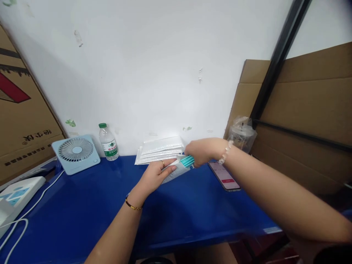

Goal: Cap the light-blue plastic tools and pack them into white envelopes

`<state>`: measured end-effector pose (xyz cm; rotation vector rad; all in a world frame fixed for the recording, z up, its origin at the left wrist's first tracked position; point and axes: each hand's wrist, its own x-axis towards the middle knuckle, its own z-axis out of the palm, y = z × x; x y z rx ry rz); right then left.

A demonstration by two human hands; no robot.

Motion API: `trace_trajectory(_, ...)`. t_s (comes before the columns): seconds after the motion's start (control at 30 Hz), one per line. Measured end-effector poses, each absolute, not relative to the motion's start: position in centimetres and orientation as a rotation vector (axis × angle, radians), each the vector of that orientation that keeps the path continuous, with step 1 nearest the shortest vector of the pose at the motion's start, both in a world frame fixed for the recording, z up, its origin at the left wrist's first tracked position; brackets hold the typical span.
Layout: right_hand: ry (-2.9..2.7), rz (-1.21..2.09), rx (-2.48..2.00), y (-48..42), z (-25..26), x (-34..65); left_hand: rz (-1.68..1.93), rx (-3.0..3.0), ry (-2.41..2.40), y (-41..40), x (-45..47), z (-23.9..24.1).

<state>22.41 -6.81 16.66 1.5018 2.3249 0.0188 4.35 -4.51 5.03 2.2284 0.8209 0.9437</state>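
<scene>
We held a white pouch (172, 173) flat in our left hand (155, 176), with the fingers (168, 169) laid narrow along its upper face and pinching it. Its mouth was turned to the right, toward our other hand. Our right hand (202, 151) was curled shut around a teal bundle (188, 160) of slim sticks. We could not tell what they were.

The bundle's long axis ran left to right, nearly in line with the pouch's own length. Its left end lay at the pouch's mouth, touching or just inside it. The blur hid which. The bundle thus sat just right of the left fingers and just left of the right ones, between both hands and a little above the blue tabletop (82, 216).

Right behind the fingers lay a stack of white pouches (161, 148) against the wall. A phone (224, 176) lay just beyond the right wrist, below and right of the right fingers. Well left of the left fingers stood a water bottle (109, 143) and a small fan (75, 153). A bagged cup (242, 135) stood behind the right hand, beside the cardboard (302, 121). The tabletop nearer to us than the fingers was bare as far as its front edge.
</scene>
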Motion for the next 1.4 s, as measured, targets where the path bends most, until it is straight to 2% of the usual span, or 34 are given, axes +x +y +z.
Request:
trace_trajectory(0.13,2.122,-0.012,1.492,-4.7,20.1,19.5,1.413,1.897,0.801,-6.1,6.0,4.4)
trace_trajectory(0.27,2.501,-0.103,1.573,0.0,21.9,18.8,1.617,1.672,0.779,-6.9,6.8,3.9)
trace_trajectory(0.4,2.790,-0.165,1.574,2.0,22.8,18.7,1.668,1.586,0.793,-6.8,6.6,3.3)
trace_trajectory(0.6,2.632,-0.243,1.428,-1.3,23.3,18.0,1.652,1.528,0.766,-6.7,6.0,2.3)
trace_trajectory(0.8,2.650,-0.135,1.395,-4.5,23.0,19.8,1.590,1.485,0.716,-6.4,5.5,1.9)
trace_trajectory(0.87,2.747,-0.236,1.364,-5.2,22.1,21.2,1.528,1.510,0.736,-6.1,5.4,1.5)
trace_trajectory(1.03,3.022,-0.862,1.302,-6.0,18.1,24.0,1.434,1.604,0.853,-4.9,5.1,0.5)
trace_trajectory(1.1,3.066,-0.933,1.363,-6.0,16.8,24.5,1.431,1.666,0.858,-4.6,5.2,0.8)
trace_trajectory(1.17,3.055,-0.803,1.415,-5.9,16.1,24.7,1.391,1.768,0.860,-4.4,5.6,1.4)
trace_trajectory(1.3,2.977,-0.161,1.373,-6.4,17.0,25.0,1.289,1.995,0.854,-4.8,7.4,3.0)
trace_trajectory(1.4,2.884,0.116,1.364,-7.1,18.6,26.3,1.206,2.093,0.787,-5.3,8.9,3.3)
